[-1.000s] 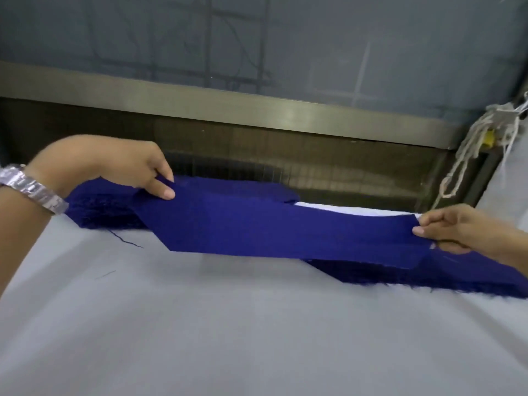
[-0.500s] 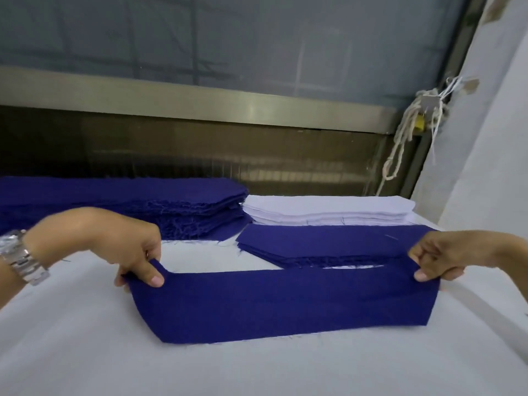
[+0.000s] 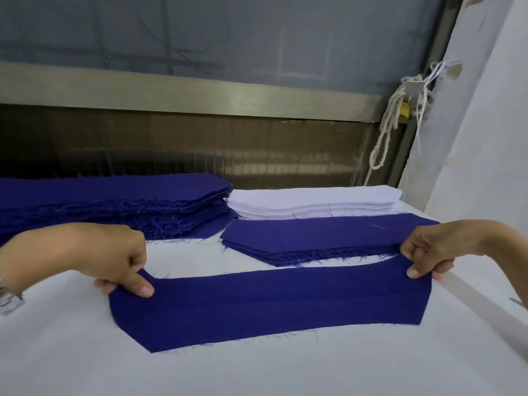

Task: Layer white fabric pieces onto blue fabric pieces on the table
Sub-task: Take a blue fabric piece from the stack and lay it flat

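Blue piece [image 3: 271, 304], pinched at both ends

Item lies across the desk [image 3: 257, 372], long axis left to right, spanning the two grips. Left grip [image 3: 114, 261] pinches the left end, right grip [image 3: 428, 250] the right end, thumbs on top. White stack [image 3: 314, 202] sits beyond the piece, toward the right, nearer the right grip; probably the source of the next layer. Count: one loose blue piece, two blue stacks, large [image 3: 114, 201] and small [image 3: 328, 235], one white stack.

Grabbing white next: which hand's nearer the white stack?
Right. The right hand pinches the blue piece front-right of the white stack; the left hand pinches the piece's left end.
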